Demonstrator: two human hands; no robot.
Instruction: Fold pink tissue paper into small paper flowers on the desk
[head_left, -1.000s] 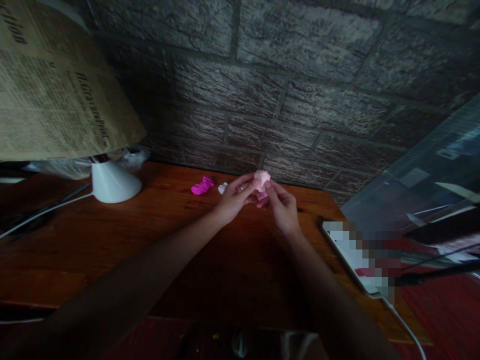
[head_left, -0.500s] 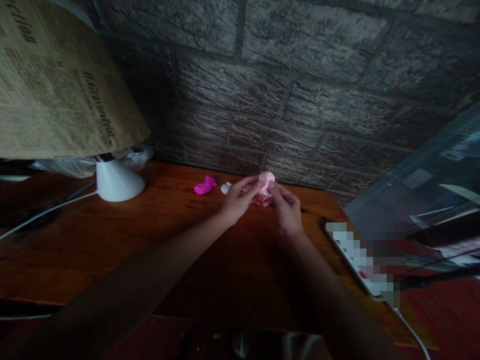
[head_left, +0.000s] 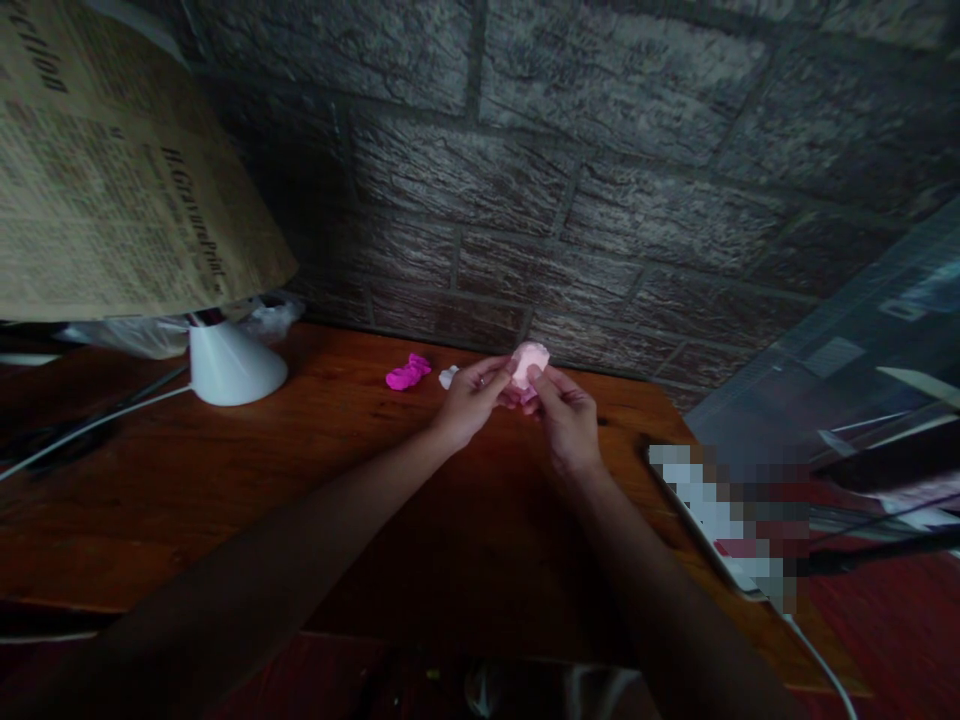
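Together, the left hand [head_left: 471,400] and right hand [head_left: 571,415] clasp a pale pink lump [head_left: 532,362]

It sits between them — over the wooden table [head_left: 315,420], a white piece [head_left: 448,377] and bright pink lump [head_left: 409,372] lying leftward.

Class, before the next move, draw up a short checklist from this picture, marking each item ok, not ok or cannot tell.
1. Left hand holding the pale pink lump: ok.
2. Right hand holding it too: ok.
3. Bright pink lump on the table, apart from both hands: ok.
4. White lump clear of the left hand: cannot tell, partly hidden.
5. Lamp standing upright: ok.
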